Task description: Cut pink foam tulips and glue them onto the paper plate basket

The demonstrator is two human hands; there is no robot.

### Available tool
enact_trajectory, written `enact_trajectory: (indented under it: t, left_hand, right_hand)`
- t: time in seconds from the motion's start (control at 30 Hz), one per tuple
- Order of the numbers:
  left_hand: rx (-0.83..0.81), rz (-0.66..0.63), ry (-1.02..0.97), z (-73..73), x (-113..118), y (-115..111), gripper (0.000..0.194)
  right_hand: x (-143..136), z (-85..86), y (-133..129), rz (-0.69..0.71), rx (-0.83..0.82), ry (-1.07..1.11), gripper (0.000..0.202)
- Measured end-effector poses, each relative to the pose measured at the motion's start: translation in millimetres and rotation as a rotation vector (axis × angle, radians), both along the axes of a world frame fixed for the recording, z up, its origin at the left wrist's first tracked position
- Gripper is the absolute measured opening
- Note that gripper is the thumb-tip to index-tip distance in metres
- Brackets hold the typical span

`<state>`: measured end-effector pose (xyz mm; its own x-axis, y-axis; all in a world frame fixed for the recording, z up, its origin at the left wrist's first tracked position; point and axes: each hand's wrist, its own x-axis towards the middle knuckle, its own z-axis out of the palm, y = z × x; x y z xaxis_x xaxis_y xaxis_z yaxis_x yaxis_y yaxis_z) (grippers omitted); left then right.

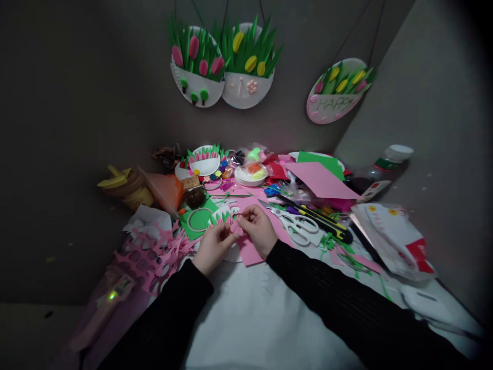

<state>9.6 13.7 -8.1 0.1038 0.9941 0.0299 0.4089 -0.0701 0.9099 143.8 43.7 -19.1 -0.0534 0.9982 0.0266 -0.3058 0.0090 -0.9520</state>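
My left hand (215, 245) and my right hand (257, 228) meet near the middle of the table, fingers pinched close together. Between the fingertips is something small and thin, perhaps a strip or loop, too small to make out. Just behind my left hand lies a white piece with green grass and pink petals (222, 217), partly hidden by the fingers. A pink sheet (249, 253) lies under my right hand. To the left, a ring (199, 219) rests on green paper (186, 222). White-handled scissors (302, 226) lie right of my right hand.
Pink paper scraps (150, 252) and a glue gun (106, 306) are at left. A yellow-and-black cutter (327, 223), a bottle (385, 172) and a plastic bag (393, 239) stand or lie at right. Decorated plates (246, 90) hang on the wall.
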Motion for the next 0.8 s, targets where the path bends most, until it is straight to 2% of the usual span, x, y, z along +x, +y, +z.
enact_trajectory:
  t: [0.63, 0.73, 0.8]
  left_hand:
    - [-0.017, 0.004, -0.043, 2.2, 1.4, -1.0, 0.025]
    - [-0.02, 0.031, -0.085, 4.9, 2.5, -2.2, 0.021]
    - [-0.017, 0.058, -0.131, 7.2, 2.3, -2.3, 0.026]
  right_hand:
    - [-0.2, -4.1, 2.3, -0.048, 0.061, -0.061, 0.021]
    - [-0.3, -3.7, 2.4, -0.047, 0.06, -0.056, 0.021]
    - [-0.2, -3.3, 2.4, -0.037, 0.062, -0.045, 0.022]
